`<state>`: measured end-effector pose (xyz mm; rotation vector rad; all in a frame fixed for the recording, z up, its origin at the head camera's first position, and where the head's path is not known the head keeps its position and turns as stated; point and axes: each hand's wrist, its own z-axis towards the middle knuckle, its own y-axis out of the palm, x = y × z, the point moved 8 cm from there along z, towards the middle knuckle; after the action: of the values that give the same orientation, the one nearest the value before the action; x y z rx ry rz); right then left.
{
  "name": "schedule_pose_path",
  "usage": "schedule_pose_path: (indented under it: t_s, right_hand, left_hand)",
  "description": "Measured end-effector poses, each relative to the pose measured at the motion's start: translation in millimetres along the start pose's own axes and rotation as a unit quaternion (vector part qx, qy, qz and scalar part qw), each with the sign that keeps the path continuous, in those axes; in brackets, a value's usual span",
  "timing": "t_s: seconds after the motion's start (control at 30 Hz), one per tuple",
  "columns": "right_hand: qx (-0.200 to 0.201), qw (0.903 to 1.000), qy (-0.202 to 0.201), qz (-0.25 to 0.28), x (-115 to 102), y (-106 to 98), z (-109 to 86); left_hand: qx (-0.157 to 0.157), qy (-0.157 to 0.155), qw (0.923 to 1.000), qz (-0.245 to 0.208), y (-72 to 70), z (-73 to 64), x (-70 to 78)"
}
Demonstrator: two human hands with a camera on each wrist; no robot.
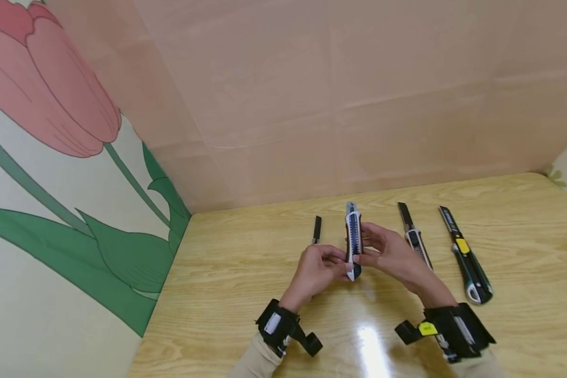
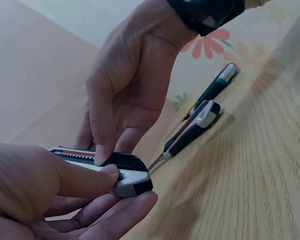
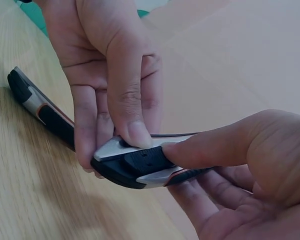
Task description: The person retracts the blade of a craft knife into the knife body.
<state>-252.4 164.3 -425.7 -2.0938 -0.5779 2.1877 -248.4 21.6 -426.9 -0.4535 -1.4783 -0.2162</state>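
Observation:
Both hands hold a silver-and-black utility knife (image 1: 354, 236) upright over the table, its tip end pointing away. My left hand (image 1: 318, 270) pinches the butt of the knife, thumb on the silver part. My right hand (image 1: 397, 257) grips it from the right side, the thumb pressing on the black slider (image 3: 147, 161). In the head view no long blade shows at its tip. Behind the left hand lies another utility knife (image 1: 317, 228) with its dark blade out, its handle hidden there; the right wrist view shows that handle (image 3: 47, 115).
Right of the hands, a silver-and-black utility knife (image 1: 418, 244) lies with its blade extended. Farther right is a larger dark green utility knife (image 1: 470, 265) with a yellow slider. The wooden table (image 1: 227, 304) meets a pinkish cloth (image 1: 264, 105) at its back edge.

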Motion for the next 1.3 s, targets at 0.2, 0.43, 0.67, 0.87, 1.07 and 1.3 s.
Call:
schedule_pose_path:
  t_s: [0.2, 0.43, 0.67, 0.87, 1.07, 1.3]
  right_hand:
    - [0.012, 0.9991, 0.022, -0.035, 2, -2, 0.1]
    - [0.034, 0.9952, 0.007, -0.091, 0, -4, 0.1]
    - [0.053, 0.9892, 0.022, -0.135, 2, -8, -1.2]
    - [0.073, 0.9831, 0.021, -0.167, 1, -11, -3.0]
    - [0.083, 0.9768, 0.036, -0.194, 10, -11, 0.1]
    - [0.073, 0.9714, 0.047, -0.221, 17, -10, 4.2]
  left_hand:
    - [-0.015, -0.014, 0.9997, 0.010, 1.8, 3.8, -12.9]
    - [-0.040, -0.045, 0.9982, -0.002, 6.6, 4.4, -24.6]
    - [-0.064, -0.059, 0.9960, 0.021, 11.5, 1.7, -28.5]
    - [-0.077, -0.062, 0.9947, 0.029, 13.9, 0.4, -28.2]
    - [-0.088, -0.068, 0.9927, 0.048, 17.4, -0.5, -31.1]
    - [-0.098, -0.071, 0.9901, 0.072, 20.8, -1.7, -32.5]
